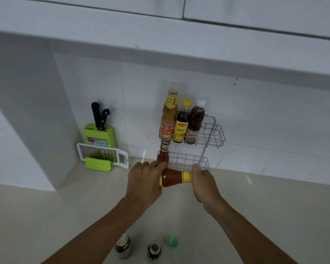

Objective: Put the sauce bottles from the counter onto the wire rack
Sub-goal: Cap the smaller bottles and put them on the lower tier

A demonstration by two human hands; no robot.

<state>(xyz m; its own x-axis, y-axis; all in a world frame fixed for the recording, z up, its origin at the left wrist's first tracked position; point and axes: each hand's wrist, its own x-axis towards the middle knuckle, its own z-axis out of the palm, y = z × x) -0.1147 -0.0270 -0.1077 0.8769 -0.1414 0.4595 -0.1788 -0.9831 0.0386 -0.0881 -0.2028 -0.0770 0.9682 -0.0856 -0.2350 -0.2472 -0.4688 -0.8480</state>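
Observation:
A two-tier wire rack [214,134] hangs on the tiled wall. Its upper tier holds three bottles: a tall orange-labelled sauce bottle [169,119], a dark yellow-capped bottle [182,124] and a brown white-capped bottle [195,122]. At the left end of the lower tier [189,161], my left hand [144,181] grips an upright red sauce bottle [163,156] by its base. My right hand [203,181] holds a second red bottle with a yellow band [174,177] lying sideways; its far end touches my left hand. Three bottles stand on the near counter: a brown one [123,246], a dark one [153,250] and a green-capped one [173,241].
A green knife block [99,135] with two black-handled knives stands against the wall at the left. A white grater [103,155] leans in front of it. A white ledge [160,54] overhangs the rack. A white wall closes the left side of the beige counter [65,216].

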